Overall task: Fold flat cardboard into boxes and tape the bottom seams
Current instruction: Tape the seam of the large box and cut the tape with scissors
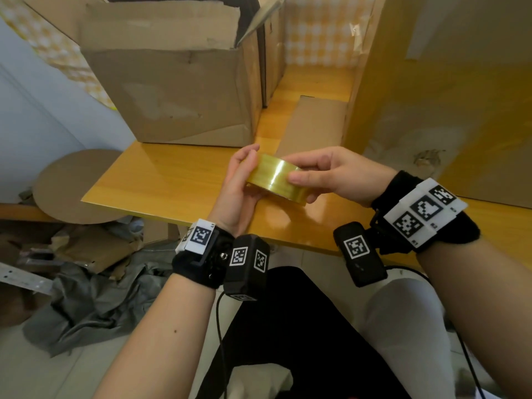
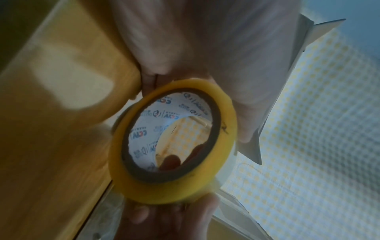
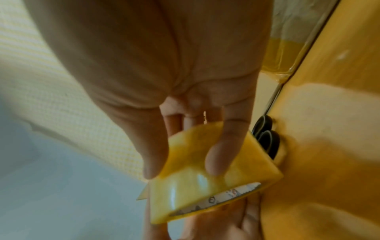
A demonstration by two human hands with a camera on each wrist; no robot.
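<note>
Both hands grip the tape roll above the table's near edge: left hand cradles it, right hand pinches. Better to turn it slowly, feeling for the loose end.

The worktop carries an open cardboard box at its far left. A flat cardboard piece lies on the worktop to the right of the box, and a larger cardboard panel stands at the right edge. The tape roll is above the worktop's near edge, in front of the box, between the left hand and the right hand. On the floor left of the worktop lie a round cardboard disc and, nearer, crumpled cloth.
</note>
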